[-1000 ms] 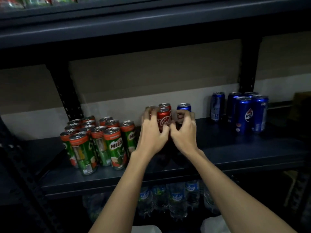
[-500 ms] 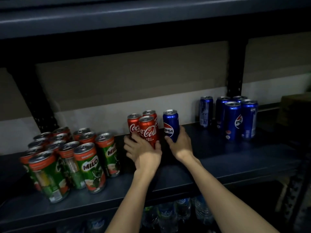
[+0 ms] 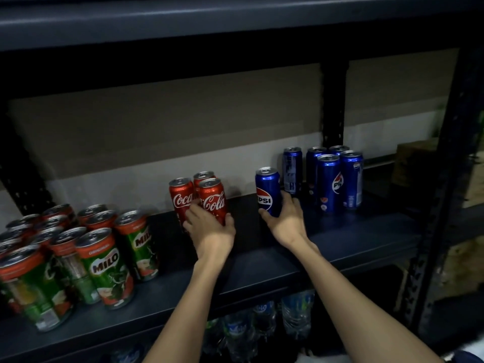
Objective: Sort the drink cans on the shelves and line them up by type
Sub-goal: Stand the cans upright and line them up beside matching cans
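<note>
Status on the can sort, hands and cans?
Left hand grips the Coca-Cola cans. Right hand grips a lone Pepsi can, standing short of the Pepsi group. Nothing between them; Milo cans grouped far left.

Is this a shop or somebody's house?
Probably a shop's stockroom: dark metal shelves holding many Milo cans, Pepsi cans, and water bottles stored underneath.

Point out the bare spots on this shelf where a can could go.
Bare shelf lies between the Coca-Cola cans and the Pepsi can in the right hand, along the front edge, and right of the Pepsi group. The Milo cluster at the left is crowded.
</note>
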